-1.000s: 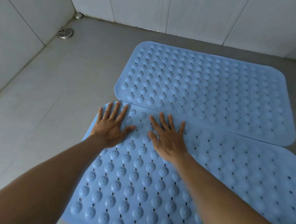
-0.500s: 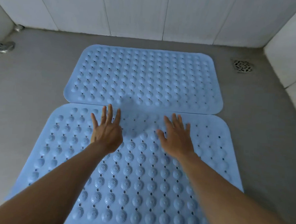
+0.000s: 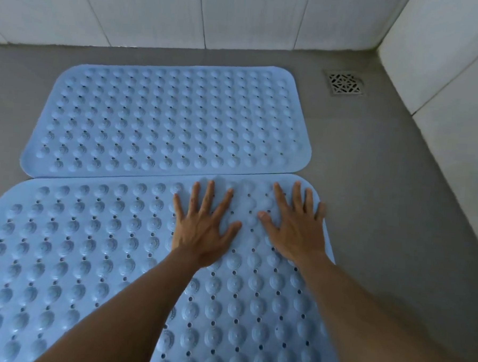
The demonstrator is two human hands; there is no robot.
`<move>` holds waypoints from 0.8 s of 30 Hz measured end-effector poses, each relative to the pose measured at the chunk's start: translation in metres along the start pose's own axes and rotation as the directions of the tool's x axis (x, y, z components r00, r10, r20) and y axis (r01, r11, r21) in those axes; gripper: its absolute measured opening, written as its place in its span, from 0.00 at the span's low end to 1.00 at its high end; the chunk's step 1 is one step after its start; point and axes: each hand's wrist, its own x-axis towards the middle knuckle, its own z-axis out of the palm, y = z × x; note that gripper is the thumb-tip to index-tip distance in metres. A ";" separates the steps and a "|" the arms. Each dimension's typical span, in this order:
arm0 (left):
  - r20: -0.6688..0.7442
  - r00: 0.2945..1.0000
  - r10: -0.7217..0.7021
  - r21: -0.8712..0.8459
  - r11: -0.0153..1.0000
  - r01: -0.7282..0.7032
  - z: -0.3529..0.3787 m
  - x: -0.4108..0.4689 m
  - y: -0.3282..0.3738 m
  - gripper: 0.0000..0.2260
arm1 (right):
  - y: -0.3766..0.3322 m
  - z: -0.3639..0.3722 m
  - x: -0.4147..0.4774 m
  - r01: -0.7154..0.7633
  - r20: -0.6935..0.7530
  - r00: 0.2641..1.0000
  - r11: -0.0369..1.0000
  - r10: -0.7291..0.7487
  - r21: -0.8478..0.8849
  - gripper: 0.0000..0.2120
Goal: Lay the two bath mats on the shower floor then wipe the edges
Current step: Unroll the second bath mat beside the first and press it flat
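The near bath mat [image 3: 90, 256] is a light-blue, rubbery rectangle with rounded corners, covered in rows of raised round bumps with small holes between them. It lies flat on the matte grey shower floor [image 3: 369, 201]. Its far long edge meets the near edge of the far bath mat [image 3: 166, 121], a second light-blue mat of the same shape and bumpy pattern, which lies flat nearer the back wall.

Both hands rest side by side on the near bath mat at its far right corner, close to the seam. The left hand [image 3: 205, 229] lies palm down, fingers straight and spread, thumb out to the right. The right hand [image 3: 296, 231] is flat likewise, its little finger at the mat's right edge. Neither grips anything.

Past the far mat's right end, a square metal drain grate [image 3: 344, 83] with a lattice pattern sits in the floor near the corner, below glossy white wall tiles [image 3: 241, 15].
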 end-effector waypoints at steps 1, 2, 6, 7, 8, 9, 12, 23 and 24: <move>-0.002 1.000 -0.004 0.004 1.000 0.004 0.000 0.000 0.000 0.33 | 0.000 0.001 -0.001 0.008 -0.013 1.000 1.000 -0.008 -0.003 0.37; -0.005 1.000 -0.011 0.007 1.000 0.011 0.000 0.000 0.000 0.33 | -0.001 0.002 -0.001 0.021 -0.024 0.999 1.000 -0.022 -0.017 0.37; -0.019 1.000 -0.015 0.001 1.000 0.015 0.000 0.001 0.001 0.32 | -0.003 0.006 0.003 0.090 -0.032 0.995 0.993 -0.092 -0.071 0.37; -0.027 0.999 -0.017 -0.002 1.000 0.017 0.001 0.001 0.001 0.32 | -0.003 0.007 0.004 0.101 -0.033 0.994 0.993 -0.103 -0.063 0.36; -0.032 0.999 -0.020 -0.007 1.000 0.020 0.002 0.002 0.000 0.31 | -0.003 0.007 0.004 0.106 -0.036 0.993 0.993 -0.108 -0.053 0.34; -0.036 0.999 -0.023 -0.012 1.000 0.022 0.003 0.002 -0.002 0.31 | -0.003 0.008 0.004 0.110 -0.042 0.993 0.993 -0.112 -0.043 0.33; -0.046 0.999 -0.022 -0.004 1.000 0.022 0.004 0.002 -0.002 0.31 | -0.005 0.008 0.005 0.110 -0.038 0.993 0.993 -0.111 -0.032 0.29; 0.085 0.996 -0.024 0.017 1.000 0.023 -0.005 0.005 0.002 0.31 | -0.006 -0.006 0.012 0.092 0.132 0.987 0.996 -0.090 -0.009 0.27; 0.090 0.996 -0.024 0.010 1.000 0.023 -0.008 0.005 0.002 0.31 | -0.007 -0.007 0.011 0.091 0.138 0.986 0.996 -0.089 -0.009 0.27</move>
